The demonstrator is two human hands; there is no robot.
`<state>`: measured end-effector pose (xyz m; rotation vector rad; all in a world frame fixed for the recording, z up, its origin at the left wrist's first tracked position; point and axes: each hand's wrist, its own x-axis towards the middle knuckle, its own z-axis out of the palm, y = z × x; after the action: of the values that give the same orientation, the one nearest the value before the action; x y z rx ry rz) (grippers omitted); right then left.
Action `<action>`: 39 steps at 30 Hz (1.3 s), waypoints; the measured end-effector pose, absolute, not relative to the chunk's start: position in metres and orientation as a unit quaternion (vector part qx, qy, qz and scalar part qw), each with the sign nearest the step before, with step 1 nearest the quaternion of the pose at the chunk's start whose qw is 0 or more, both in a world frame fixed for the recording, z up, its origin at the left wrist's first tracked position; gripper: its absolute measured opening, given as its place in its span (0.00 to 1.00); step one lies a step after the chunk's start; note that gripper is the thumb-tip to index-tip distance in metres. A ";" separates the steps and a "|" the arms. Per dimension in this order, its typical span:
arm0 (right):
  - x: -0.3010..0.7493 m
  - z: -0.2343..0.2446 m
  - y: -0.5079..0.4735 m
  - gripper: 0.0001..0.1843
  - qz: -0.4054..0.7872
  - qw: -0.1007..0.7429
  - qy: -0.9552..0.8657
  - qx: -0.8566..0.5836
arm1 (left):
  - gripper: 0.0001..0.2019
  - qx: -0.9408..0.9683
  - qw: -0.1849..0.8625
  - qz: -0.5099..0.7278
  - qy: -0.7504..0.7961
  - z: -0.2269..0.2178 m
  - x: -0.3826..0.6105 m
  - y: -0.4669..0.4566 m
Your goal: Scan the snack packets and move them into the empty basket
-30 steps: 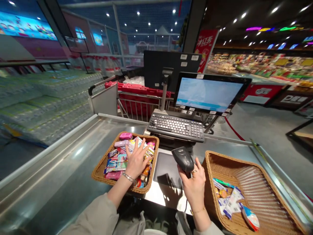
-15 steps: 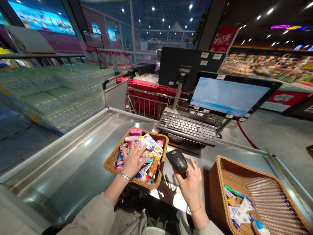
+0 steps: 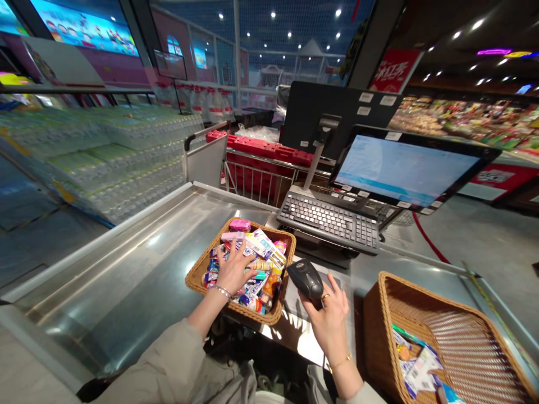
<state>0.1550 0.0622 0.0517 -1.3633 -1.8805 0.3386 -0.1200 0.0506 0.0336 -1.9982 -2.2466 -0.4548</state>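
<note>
My left hand (image 3: 232,273) lies over the packaged snacks (image 3: 257,289) in a woven basket (image 3: 194,279), its fingers spread and touching the packets. A pink packet (image 3: 240,225) sits at the basket's far corner, and a white-and-blue packet (image 3: 266,247) lies right of my fingertips. In my right hand (image 3: 330,320) is a black barcode scanner (image 3: 306,278), held by its grip with some fingers raised. Its head points toward the basket. The grip itself is mostly hidden by my palm.
A second, deeper woven basket (image 3: 373,320) with several packets (image 3: 421,367) stands at the right. Behind the scanner are a keyboard (image 3: 328,221) and a lit monitor (image 3: 408,168). The metal counter (image 3: 126,286) stretches left; a cart (image 3: 252,174) stands beyond it.
The whole view has shifted a little, so the scene sits further right. Both hands keep nearly the same pose, the left on the packets and the right around the scanner.
</note>
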 end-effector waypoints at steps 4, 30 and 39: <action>0.157 0.049 0.062 0.15 0.125 0.389 -0.735 -0.540 | 0.16 -0.672 0.045 -0.145 -0.725 0.032 -0.116 0.060; 0.165 0.045 0.062 0.15 0.119 0.393 -0.733 -0.542 | 0.14 -0.642 -0.020 -0.112 -0.759 0.031 -0.109 0.060; 0.167 0.044 0.062 0.14 0.112 0.396 -0.738 -0.535 | 0.07 -0.644 -0.006 -0.123 -0.756 0.037 -0.111 0.057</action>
<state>0.1666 0.0620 0.0440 -1.3558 -1.8711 0.2847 -0.1112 0.0568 0.0371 -2.0293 -2.3823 -0.3867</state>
